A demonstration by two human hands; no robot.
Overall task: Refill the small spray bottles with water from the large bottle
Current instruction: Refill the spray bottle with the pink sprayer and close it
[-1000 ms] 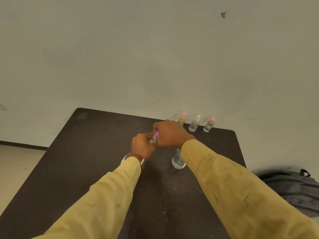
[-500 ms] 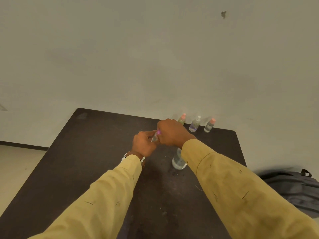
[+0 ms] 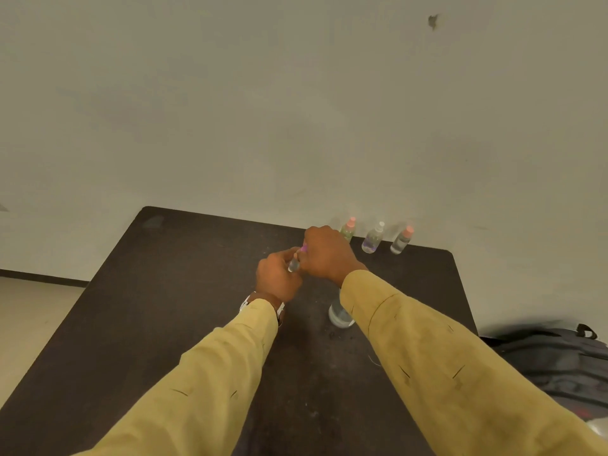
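Over the middle of the dark table (image 3: 164, 307), the left hand (image 3: 278, 279) curls its fingers round a small clear spray bottle (image 3: 293, 265), held tilted. The right hand (image 3: 329, 255) pinches its pink cap (image 3: 304, 248). The right sleeve (image 3: 411, 340) hides most of the large bottle (image 3: 339, 315), which stands just nearer. Along the far edge stand three more small bottles (image 3: 373, 240), and a backpack (image 3: 552, 360) lies to the right.

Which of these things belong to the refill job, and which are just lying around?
Job: purple-capped bottle, gripped by left hand and right hand; large bottle; left back bottle; middle back bottle; right back bottle.
Lying about: backpack, beside the table.
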